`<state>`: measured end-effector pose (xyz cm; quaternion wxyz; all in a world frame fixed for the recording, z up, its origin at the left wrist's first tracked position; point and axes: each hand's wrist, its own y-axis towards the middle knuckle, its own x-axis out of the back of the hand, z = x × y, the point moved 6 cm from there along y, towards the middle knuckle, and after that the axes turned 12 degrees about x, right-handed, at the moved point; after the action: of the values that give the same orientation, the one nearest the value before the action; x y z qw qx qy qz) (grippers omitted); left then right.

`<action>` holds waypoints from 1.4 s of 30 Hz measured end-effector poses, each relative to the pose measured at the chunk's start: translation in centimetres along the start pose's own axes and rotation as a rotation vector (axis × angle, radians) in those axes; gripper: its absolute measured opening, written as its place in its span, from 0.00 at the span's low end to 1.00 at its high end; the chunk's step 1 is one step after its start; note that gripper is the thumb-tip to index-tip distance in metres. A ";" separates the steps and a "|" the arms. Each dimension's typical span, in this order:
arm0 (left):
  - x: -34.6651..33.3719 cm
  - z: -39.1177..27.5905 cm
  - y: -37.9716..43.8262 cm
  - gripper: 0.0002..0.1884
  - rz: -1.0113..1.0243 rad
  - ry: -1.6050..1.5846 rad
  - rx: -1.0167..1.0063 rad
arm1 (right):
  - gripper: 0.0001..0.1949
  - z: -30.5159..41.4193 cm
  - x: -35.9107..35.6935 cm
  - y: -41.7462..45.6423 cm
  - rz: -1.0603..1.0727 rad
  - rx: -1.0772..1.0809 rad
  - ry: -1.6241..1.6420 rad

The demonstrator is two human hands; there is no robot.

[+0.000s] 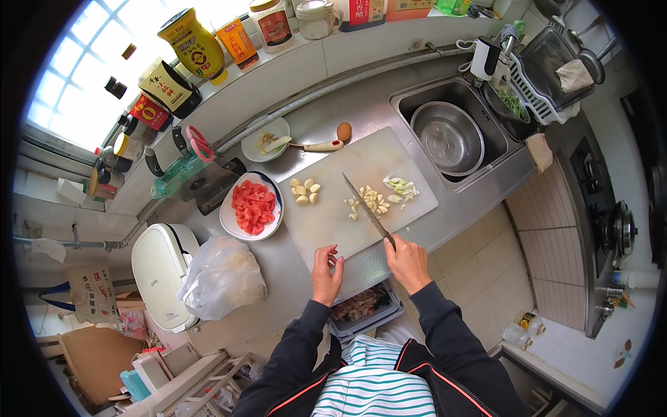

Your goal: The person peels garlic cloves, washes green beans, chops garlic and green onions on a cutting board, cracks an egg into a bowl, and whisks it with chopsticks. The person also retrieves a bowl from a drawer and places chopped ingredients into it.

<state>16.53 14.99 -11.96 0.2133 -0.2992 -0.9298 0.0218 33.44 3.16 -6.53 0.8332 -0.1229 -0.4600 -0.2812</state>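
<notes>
My right hand (409, 263) grips the handle of a kitchen knife (367, 209), whose blade points up and left over a white cutting board (333, 224). Chopped garlic (376, 200) lies scattered beside the blade, mostly on its right. Loosely curled and holding nothing, my left hand (327, 273) is at the near edge of the board. Several peeled garlic cloves (305, 191) sit together on the board's left part. Sliced scallion (401, 187) forms a small pile on the right. Left of the board, a white dish (227, 216) holds cut tomato (253, 207).
Behind the board are a small bowl (250, 148), a peeler (323, 146) and an egg (344, 131). A steel basin (448, 138) sits in the sink (404, 104). Leftward stand a plastic bag (226, 276), a rice cooker (159, 276) and a knife holder (180, 174). An open scrap bin (359, 328) is below the counter's edge.
</notes>
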 end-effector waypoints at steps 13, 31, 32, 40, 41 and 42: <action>0.0 -0.4 0.1 0.17 0.016 -0.002 -0.019 | 0.12 -1.6 -0.5 -1.2 0.017 -0.051 -0.031; -0.1 0.0 -0.3 0.18 0.007 -0.004 -0.015 | 0.12 0.3 -1.5 -2.8 0.025 0.028 -0.002; -0.2 0.0 -0.3 0.18 0.011 -0.005 -0.016 | 0.12 -0.1 -1.8 -2.8 0.031 0.010 0.000; 0.1 -0.2 -0.7 0.18 0.015 -0.014 -0.007 | 0.14 -2.4 0.2 -2.2 -0.008 -0.127 0.067; 0.1 -0.1 -0.7 0.18 0.013 -0.016 -0.006 | 0.14 -2.2 0.6 -2.3 -0.021 -0.121 0.075; 0.0 -0.1 -0.8 0.17 0.012 -0.020 -0.005 | 0.14 -1.8 0.6 -2.5 0.003 -0.108 0.079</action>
<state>16.10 14.34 -11.74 0.2033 -0.3051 -0.9301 0.0238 33.50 0.08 -7.10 0.8433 -0.1572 -0.4108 -0.3088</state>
